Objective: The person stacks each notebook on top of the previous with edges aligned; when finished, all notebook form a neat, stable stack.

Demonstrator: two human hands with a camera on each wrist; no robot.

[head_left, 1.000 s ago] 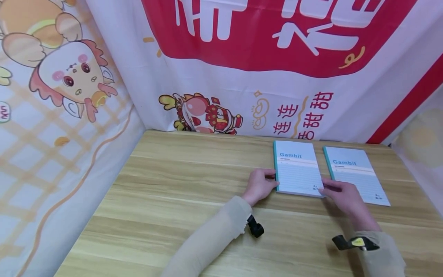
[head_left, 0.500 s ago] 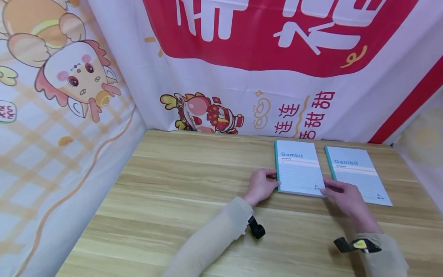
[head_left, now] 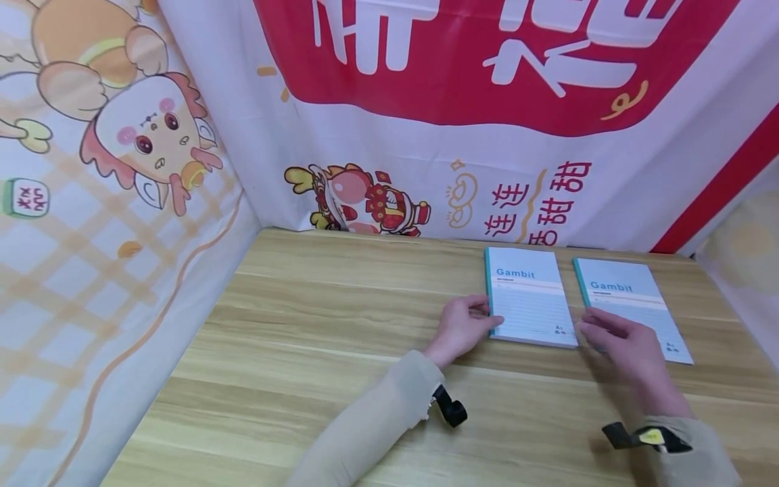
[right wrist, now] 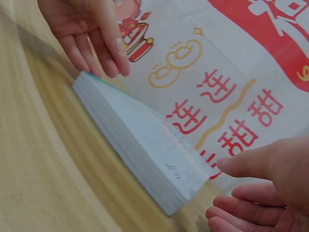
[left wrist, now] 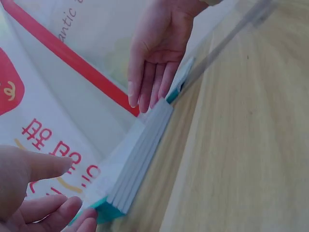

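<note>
A stack of several notebooks [head_left: 528,304] lies on the table, with a pale blue "Gambit" cover on top and a teal spine to the left. My left hand [head_left: 461,329] is at that spine; in the left wrist view its fingertips [left wrist: 87,215] meet the spine's lower corner, the thumb raised above the cover. On the other side, my right hand [head_left: 629,348] stands just off the stack's right edge, thumb and fingers spread with nothing between them. Behind it lies a second "Gambit" notebook [head_left: 633,304], its lower left part hidden by that hand.
The wood-grain table [head_left: 341,304] runs up to a printed cloth [head_left: 389,142] at the back. Another patterned cloth [head_left: 109,284] hangs along the left side. Black straps [head_left: 449,406] are worn on both wrists.
My right hand has come away from the stack's right edge, moving slightly right. The left thumb has shifted over the cover's edge. The notebooks hold their places; the head view has turned slightly left.
</note>
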